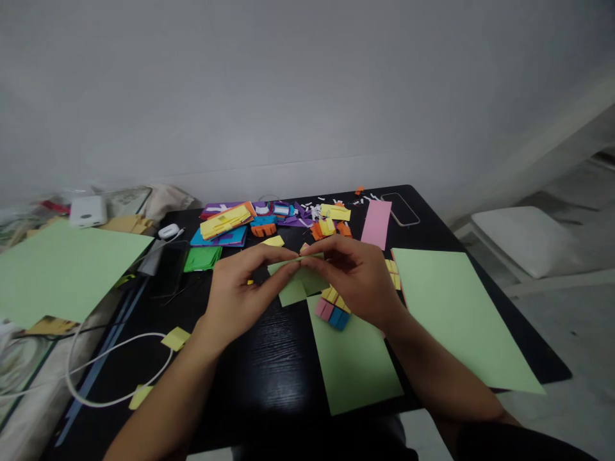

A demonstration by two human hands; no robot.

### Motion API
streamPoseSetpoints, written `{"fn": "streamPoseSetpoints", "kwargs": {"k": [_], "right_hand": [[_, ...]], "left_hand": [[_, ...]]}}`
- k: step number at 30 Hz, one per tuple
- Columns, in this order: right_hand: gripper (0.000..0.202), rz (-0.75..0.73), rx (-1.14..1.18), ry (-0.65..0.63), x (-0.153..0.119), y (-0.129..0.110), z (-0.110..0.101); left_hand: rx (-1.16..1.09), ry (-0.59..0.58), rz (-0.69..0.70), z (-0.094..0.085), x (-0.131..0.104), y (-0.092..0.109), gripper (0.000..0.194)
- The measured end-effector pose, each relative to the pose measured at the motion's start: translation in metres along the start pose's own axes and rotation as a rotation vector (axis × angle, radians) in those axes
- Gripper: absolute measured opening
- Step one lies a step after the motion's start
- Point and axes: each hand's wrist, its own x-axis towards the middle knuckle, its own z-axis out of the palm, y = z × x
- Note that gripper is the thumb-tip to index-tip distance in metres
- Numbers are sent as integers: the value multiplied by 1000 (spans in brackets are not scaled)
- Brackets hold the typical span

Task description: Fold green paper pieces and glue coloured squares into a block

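Observation:
Both hands meet over the middle of the black table, pinching the top edge of a small light green paper piece [292,293]. My left hand [243,288] grips it between thumb and forefinger from the left. From the other side, my right hand [362,275] does the same, its fingertips touching the left ones. Just below the right hand lies a folded paper block [332,314] with yellow, pink and blue parts. It rests on a larger light green sheet [360,371], partly covered by the right wrist.
Colored paper strips and folded pieces [225,221] lie along the table's back, with a pink strip [376,224] and a clear phone case [401,210]. Green sheets [456,307] are at the right. A phone [170,269] and white cable [120,400] lie left; a white stool [523,240] stands right.

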Motion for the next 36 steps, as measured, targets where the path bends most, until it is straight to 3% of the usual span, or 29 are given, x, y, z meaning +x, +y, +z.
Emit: {"fn": "streamPoseSetpoints", "kwargs": {"k": [4,14,25,36], "right_hand": [[11,-9,-11,33,-1,0,0],[11,-50,-66,-73,-1,-2,-2],[7,-29,-27,-24,-2,-3,0],[8,-65,-45,-91,-1,-6,-3]], "left_hand": [[20,-2,-47,-2,0,0,9],[14,-7,23,-2,0,0,3],[-1,-14,-4,-5,0,-1,3],[-31,-16,17,-5,-1,-2,2]]}}
